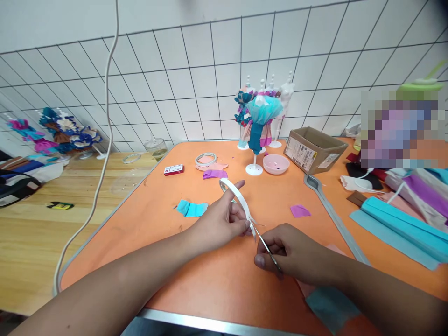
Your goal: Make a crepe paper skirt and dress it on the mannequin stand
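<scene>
Over the middle of the orange table, my left hand (227,212) is closed on a roll of white tape (241,198), its strip curving down past my fingers. My right hand (292,252) grips a pair of scissors (266,246), whose blades meet the tape close to my left fingertips. Whether the blades have gone through the strip cannot be made out. A turquoise crepe paper piece (192,208) lies left of my left hand, and a small purple paper piece (300,211) lies beyond my right hand. Under my right forearm is a teal paper piece (331,308).
Dress-form stands with paper dresses (256,130) rise at the back, beside a pink bowl (276,164) and a cardboard box (311,151). A red-and-white small box (174,170) and another tape roll (206,160) lie farther left. Blue crepe paper (402,228) is at right; a white cable (108,116) hangs left.
</scene>
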Demonstrator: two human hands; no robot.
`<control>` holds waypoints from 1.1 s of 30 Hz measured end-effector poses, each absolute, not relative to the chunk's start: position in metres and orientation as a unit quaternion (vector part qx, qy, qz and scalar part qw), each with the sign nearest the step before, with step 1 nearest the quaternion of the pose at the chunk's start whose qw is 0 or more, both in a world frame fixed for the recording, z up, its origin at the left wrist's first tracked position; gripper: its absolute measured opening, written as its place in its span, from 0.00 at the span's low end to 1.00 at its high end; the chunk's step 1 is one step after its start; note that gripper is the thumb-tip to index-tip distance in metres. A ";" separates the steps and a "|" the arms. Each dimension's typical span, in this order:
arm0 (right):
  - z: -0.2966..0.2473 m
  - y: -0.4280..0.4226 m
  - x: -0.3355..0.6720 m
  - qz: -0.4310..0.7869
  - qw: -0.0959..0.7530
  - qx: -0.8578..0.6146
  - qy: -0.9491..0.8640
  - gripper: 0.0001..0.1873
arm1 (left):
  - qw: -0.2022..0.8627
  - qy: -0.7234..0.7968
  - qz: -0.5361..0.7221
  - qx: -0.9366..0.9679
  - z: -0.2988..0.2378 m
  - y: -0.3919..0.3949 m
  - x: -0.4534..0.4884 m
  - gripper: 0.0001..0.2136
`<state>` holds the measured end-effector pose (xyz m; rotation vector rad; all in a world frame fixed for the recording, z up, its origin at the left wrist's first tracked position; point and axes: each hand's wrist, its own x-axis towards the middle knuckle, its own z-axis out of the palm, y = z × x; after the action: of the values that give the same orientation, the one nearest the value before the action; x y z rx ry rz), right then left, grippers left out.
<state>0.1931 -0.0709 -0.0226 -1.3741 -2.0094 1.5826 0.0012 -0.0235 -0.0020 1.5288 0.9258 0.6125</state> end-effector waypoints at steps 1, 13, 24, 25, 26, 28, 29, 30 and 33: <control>-0.023 -0.071 0.193 0.540 0.118 -0.472 -0.687 0.15 | 0.587 0.395 0.262 0.656 -0.002 -0.024 0.001 0.44; -0.022 -0.071 0.190 0.404 0.126 -0.499 -0.756 0.14 | 0.570 0.377 0.245 0.688 -0.005 -0.032 0.004 0.43; -0.022 -0.072 0.186 0.332 0.144 -0.526 -0.770 0.16 | 0.611 0.379 0.291 0.632 0.000 -0.035 0.008 0.44; -0.022 -0.071 0.187 0.334 0.143 -0.524 -0.770 0.16 | 0.612 0.379 0.290 0.631 0.000 -0.035 0.008 0.44; -0.022 -0.071 0.187 0.336 0.143 -0.522 -0.771 0.15 | 0.615 0.378 0.289 0.629 -0.001 -0.035 0.007 0.44; -0.022 -0.071 0.187 0.338 0.143 -0.518 -0.773 0.15 | 0.618 0.377 0.289 0.626 -0.001 -0.035 0.007 0.44; -0.023 -0.070 0.187 0.337 0.143 -0.516 -0.774 0.15 | 0.619 0.376 0.290 0.626 -0.001 -0.034 0.007 0.44; -0.023 -0.070 0.188 0.336 0.143 -0.515 -0.775 0.16 | 0.619 0.374 0.291 0.626 -0.001 -0.034 0.007 0.44; -0.023 -0.070 0.188 0.336 0.145 -0.510 -0.779 0.16 | 0.616 0.372 0.291 0.631 0.000 -0.034 0.006 0.44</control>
<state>0.1879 -0.0697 -0.0232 -1.4683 -2.2439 0.9694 0.0062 -0.0335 -0.0002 1.4523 0.8573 0.6692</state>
